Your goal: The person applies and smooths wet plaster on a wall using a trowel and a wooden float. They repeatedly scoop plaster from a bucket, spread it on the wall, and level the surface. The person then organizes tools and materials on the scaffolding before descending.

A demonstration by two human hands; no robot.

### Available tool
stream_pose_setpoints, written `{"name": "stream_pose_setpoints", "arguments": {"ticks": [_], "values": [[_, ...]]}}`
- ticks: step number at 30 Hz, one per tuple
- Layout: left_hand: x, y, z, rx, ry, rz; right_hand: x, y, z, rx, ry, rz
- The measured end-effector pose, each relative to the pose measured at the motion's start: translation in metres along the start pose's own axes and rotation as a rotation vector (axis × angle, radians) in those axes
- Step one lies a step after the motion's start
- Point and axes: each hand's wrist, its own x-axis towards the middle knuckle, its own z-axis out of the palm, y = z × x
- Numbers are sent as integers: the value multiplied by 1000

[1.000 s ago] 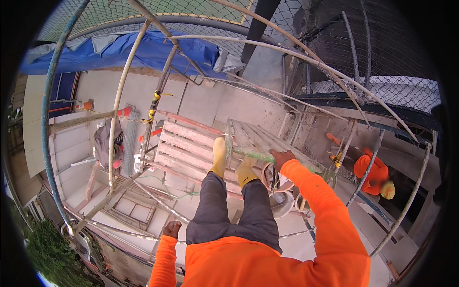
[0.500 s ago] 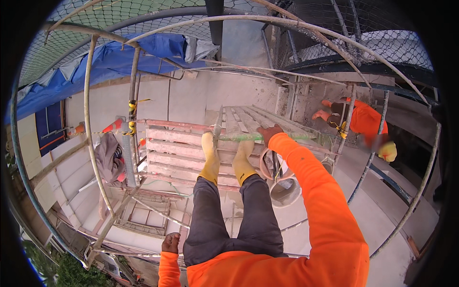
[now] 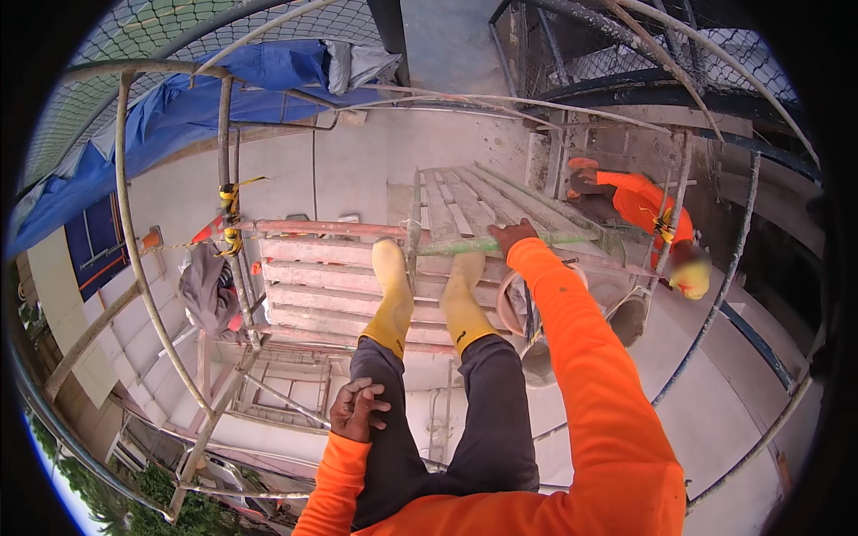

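A slatted metal scaffold platform [image 3: 456, 213] stands tilted ahead of my boots. My right hand [image 3: 513, 235] is closed around its green near edge, toward the right end. My left hand [image 3: 359, 409] is beside my left thigh, its fingers loosely bent and apart, with nothing in it. Under my yellow boots [image 3: 390, 286] is a second slatted deck [image 3: 326, 277], pinkish and dusty. Right of my boots, a bucket [image 3: 513, 305] is partly hidden by my orange sleeve. Below it a grey bucket [image 3: 538, 362] shows only in part.
Scaffold tubes [image 3: 134, 214] surround me, some tied with yellow-black tape [image 3: 231, 210]. At the right, below, a person in orange with a yellow helmet [image 3: 639, 204] bends over. Blue tarpaulin [image 3: 210, 107] hangs at the far left; grey cloth [image 3: 207, 288] lies left of the deck.
My left hand has risen and moved right beside my thigh, its fingers spreading. My right hand keeps its hold on the platform edge. The person in orange has shifted and bent lower.
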Motion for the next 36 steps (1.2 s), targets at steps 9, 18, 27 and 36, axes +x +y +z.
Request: {"name": "stream_pose_setpoints", "arguments": {"ticks": [9, 18, 27, 36], "values": [[26, -29, 35, 204, -76, -39, 44, -1, 19, 56, 6, 23], [31, -15, 44, 294, -77, 10, 89, 4, 43, 100, -21, 48], [35, -12, 46, 322, -122, 69, 112, 9, 66, 100, -21, 57], [36, -5, 50, 389, -134, 31, 119, -5, 80, 167, 49, 27]]}}
